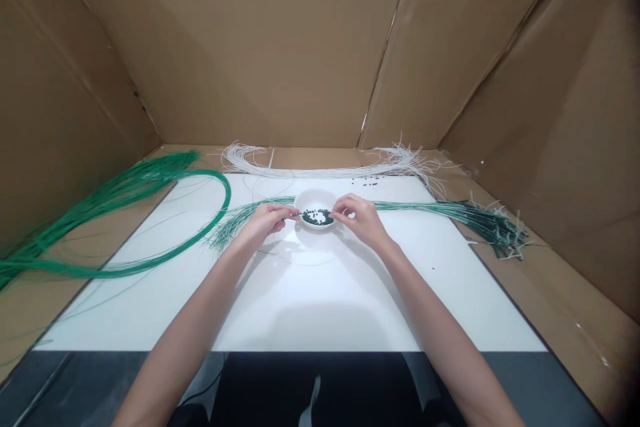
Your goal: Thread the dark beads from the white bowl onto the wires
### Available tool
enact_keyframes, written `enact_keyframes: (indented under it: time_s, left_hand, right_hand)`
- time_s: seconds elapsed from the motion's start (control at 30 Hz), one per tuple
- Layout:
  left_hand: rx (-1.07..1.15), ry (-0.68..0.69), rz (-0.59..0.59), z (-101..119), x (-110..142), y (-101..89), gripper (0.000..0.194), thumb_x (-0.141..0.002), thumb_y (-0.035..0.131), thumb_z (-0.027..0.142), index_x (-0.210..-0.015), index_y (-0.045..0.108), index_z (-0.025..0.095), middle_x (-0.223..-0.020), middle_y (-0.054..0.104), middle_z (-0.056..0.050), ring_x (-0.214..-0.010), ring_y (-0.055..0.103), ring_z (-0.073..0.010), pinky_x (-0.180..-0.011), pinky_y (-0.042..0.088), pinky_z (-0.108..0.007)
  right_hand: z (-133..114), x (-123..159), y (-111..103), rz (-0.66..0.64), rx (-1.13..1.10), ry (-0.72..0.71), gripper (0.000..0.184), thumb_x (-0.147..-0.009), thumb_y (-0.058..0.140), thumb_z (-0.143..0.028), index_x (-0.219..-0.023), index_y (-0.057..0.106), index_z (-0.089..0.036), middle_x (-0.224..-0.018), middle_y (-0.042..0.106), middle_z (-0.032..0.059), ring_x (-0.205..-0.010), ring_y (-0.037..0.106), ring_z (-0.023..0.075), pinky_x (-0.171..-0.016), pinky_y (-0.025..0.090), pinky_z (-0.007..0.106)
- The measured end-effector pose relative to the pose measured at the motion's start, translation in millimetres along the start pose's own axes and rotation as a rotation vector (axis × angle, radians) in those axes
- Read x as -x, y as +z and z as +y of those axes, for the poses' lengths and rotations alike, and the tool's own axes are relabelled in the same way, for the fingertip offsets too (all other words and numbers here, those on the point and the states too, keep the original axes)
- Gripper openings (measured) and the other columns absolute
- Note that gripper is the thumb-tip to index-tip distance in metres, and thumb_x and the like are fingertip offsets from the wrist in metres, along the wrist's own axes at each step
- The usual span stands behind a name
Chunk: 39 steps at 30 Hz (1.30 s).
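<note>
A corrugated-cardboard enclosure walled a white rectangular board, with a looping bundle of thin green wires sprawling past its left edge and a bundle of fine white wires lying along its far edge. Near the board's centre, the left hand and right hand, both almost closed, pinched a thin strand between their fingertips above a shallow round white dish of small dark beads, while a sheaf of green strands ran past the right edge.

Bare hands, dark clothing below
</note>
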<state>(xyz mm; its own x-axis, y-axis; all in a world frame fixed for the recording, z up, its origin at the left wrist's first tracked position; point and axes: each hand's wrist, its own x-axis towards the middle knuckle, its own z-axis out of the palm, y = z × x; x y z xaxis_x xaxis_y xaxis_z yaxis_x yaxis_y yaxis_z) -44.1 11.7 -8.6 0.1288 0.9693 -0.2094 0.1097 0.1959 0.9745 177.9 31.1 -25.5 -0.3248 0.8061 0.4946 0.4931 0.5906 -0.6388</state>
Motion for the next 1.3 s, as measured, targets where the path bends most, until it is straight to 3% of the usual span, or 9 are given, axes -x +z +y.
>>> enact_keyframes:
  time_s: [0.2,0.3,0.37,0.47,0.6,0.7,0.83,1.3]
  left_hand:
    - [-0.009,0.033,0.105,-3.2,-5.0,-5.5,0.033,-0.060,0.056,0.027,-0.087,0.065,0.010,-0.081,0.066,-0.009,-0.044,0.033,-0.0031,-0.045,0.028,-0.019]
    - [-0.114,0.078,0.131,-6.8,-7.2,-6.5,0.032,-0.064,0.053,0.031,-0.087,0.065,0.011,-0.084,0.066,-0.008,-0.049,0.044,-0.0068,-0.051,0.036,-0.021]
    - [-0.283,0.208,0.238,-7.4,-5.6,-3.4,0.028,-0.068,0.050,0.030,-0.085,0.065,0.013,-0.085,0.067,-0.007,-0.060,0.053,-0.0120,-0.060,0.041,-0.025]
    - [-0.613,0.584,0.469,-4.9,0.1,7.3,0.024,-0.070,0.049,0.022,-0.089,0.064,0.016,-0.094,0.065,-0.006,-0.089,0.055,-0.0187,-0.083,0.038,-0.032]
    - [-0.872,0.912,0.428,1.9,4.6,24.8,0.024,-0.076,0.052,0.026,-0.097,0.060,0.019,-0.101,0.063,-0.005,-0.102,0.050,-0.0208,-0.091,0.032,-0.036]
    - [-0.929,1.010,0.261,5.2,1.4,33.1,0.020,-0.080,0.050,0.028,-0.094,0.060,0.019,-0.094,0.065,-0.004,-0.093,0.055,-0.0172,-0.085,0.035,-0.032]
    - [-0.924,0.962,0.140,5.0,-6.0,36.4,0.019,-0.084,0.044,0.026,-0.083,0.062,0.018,-0.077,0.067,-0.001,-0.071,0.058,-0.0128,-0.075,0.037,-0.028]
    - [-0.368,0.506,0.095,6.1,-8.5,38.5,0.023,-0.073,0.056,0.035,-0.073,0.066,0.014,-0.076,0.068,-0.005,-0.071,0.062,-0.0161,-0.068,0.047,-0.023]
  right_hand:
    - [7.0,0.0,-5.5,0.087,-0.048,0.121,0.013,-0.069,0.061,-0.032,-0.069,0.065,-0.019,-0.069,0.066,0.0020,-0.054,0.052,0.0110,-0.057,0.042,0.024]
    - [4.2,0.4,-3.6,0.122,-0.042,0.077,0.013,-0.071,0.060,-0.030,-0.070,0.066,-0.018,-0.069,0.065,0.0025,-0.055,0.052,0.0111,-0.056,0.041,0.024]
    - [-0.6,0.7,-1.9,0.130,-0.013,0.015,0.012,-0.073,0.058,-0.027,-0.070,0.065,-0.018,-0.068,0.064,0.0027,-0.054,0.049,0.0107,-0.056,0.040,0.024]
    - [-9.3,1.4,0.5,0.129,-0.004,-0.053,0.012,-0.074,0.057,-0.025,-0.070,0.065,-0.017,-0.067,0.062,0.0029,-0.053,0.046,0.0102,-0.056,0.039,0.024]
    - [-16.8,2.4,3.5,0.143,-0.059,-0.078,0.012,-0.076,0.056,-0.026,-0.071,0.063,-0.018,-0.067,0.060,0.0028,-0.055,0.047,0.0109,-0.056,0.039,0.024]
    - [-18.6,2.8,5.3,0.157,-0.094,-0.071,0.012,-0.076,0.056,-0.027,-0.071,0.063,-0.018,-0.066,0.060,0.0027,-0.055,0.047,0.0112,-0.055,0.039,0.024]
    - [-19.1,2.0,5.3,0.168,-0.113,-0.055,0.011,-0.075,0.056,-0.026,-0.072,0.062,-0.018,-0.066,0.059,0.0023,-0.054,0.046,0.0107,-0.055,0.038,0.024]
    - [-9.9,-2.1,7.3,0.211,-0.312,0.199,0.016,-0.069,0.058,-0.031,-0.069,0.062,-0.016,-0.064,0.058,0.0012,-0.058,0.050,0.0109,-0.057,0.039,0.023]
